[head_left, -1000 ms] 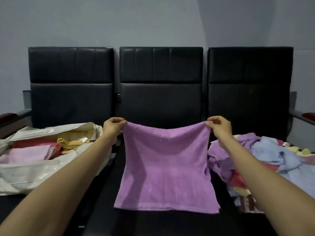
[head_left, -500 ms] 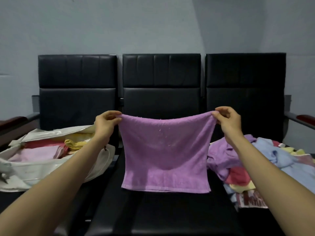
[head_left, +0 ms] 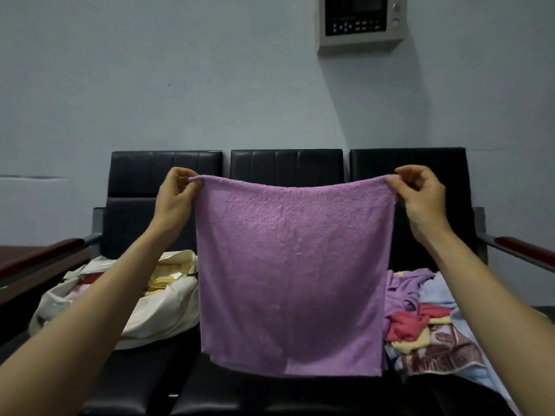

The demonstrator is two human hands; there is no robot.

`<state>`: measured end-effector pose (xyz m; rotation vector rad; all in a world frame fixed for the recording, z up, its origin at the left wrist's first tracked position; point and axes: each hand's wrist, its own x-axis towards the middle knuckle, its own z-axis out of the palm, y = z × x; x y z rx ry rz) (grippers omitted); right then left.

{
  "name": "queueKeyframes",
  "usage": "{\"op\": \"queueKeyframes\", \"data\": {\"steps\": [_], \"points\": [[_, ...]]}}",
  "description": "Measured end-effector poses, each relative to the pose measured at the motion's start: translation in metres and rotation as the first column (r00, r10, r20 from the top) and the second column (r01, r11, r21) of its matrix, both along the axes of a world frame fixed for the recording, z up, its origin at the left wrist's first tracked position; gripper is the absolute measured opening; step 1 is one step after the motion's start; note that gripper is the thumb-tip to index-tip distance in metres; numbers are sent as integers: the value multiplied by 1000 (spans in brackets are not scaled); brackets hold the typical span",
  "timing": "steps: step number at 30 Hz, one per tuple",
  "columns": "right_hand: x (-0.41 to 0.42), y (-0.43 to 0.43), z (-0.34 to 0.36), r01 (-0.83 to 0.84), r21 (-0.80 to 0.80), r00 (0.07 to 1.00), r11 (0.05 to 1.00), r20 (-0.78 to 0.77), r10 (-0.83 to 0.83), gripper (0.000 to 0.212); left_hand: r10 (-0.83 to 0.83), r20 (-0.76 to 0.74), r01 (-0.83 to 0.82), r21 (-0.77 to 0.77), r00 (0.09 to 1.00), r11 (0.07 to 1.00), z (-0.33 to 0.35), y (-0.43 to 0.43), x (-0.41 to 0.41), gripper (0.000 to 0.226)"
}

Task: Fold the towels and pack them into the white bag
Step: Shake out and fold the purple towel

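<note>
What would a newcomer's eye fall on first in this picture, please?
The purple towel hangs spread in the middle, its top corners pinched by the left hand and the right hand. On the black seats behind it, the white bag lies at left and a heap of loose towels at right.

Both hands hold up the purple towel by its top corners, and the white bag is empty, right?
Not empty: head view shows yellow towels inside the white bag. Left hand and right hand do pinch the top corners of the purple towel.
</note>
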<state>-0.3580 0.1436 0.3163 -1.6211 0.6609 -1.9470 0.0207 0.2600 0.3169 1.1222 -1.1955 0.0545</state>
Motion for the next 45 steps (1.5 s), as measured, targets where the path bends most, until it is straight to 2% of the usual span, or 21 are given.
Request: {"op": "queueKeyframes", "data": {"steps": [2,5,8,11,15,18,24,28,32,38,41,43,44,45], "points": [[3,-10,-5,-7,77,999,997,-46,11,17,-20,20,17,125,1000,992,-3,-8,9,5],[12,-35,-27,-13,198,994,980,-103,34,18,37,52,-51,311,998,949,-29,-32,28,10],[28,-69,-61,-16,295,987,955,-147,62,18,40,-58,-10,447,998,895,-67,-65,42,6],[44,-106,-94,29,362,988,932,-152,28,16,43,-206,60,471,978,880,-101,-103,45,14],[62,-147,-138,63,412,991,909,-137,-6,18,111,-265,31,478,958,878,-146,-147,50,21],[65,-159,-180,45,471,983,881,-179,46,19,130,-218,16,562,967,827,-186,-156,52,13],[50,-141,-252,12,603,971,798,-197,134,13,175,-180,7,715,968,699,-251,-127,59,17],[37,-121,-275,1,693,968,721,-183,174,19,104,-170,63,759,980,648,-264,-93,39,11],[23,-99,-289,-53,772,946,634,-165,279,20,-32,-65,73,859,997,506,-267,-67,33,11],[10,-91,-284,-13,762,869,647,-312,385,22,-194,-60,134,908,979,396,-262,-52,39,13],[6,-89,-276,-16,774,833,634,-341,437,22,-264,-94,171,942,960,287,-266,-49,44,16],[3,-88,-273,16,814,712,580,-417,565,19,-314,-158,215,964,936,155,-271,-49,47,17],[2,-87,-272,53,834,606,550,-464,645,15,-334,-194,238,967,922,94,-273,-48,47,19],[0,-87,-271,96,838,494,537,-509,705,11,-333,-209,246,967,919,73,-275,-50,47,19]]}}
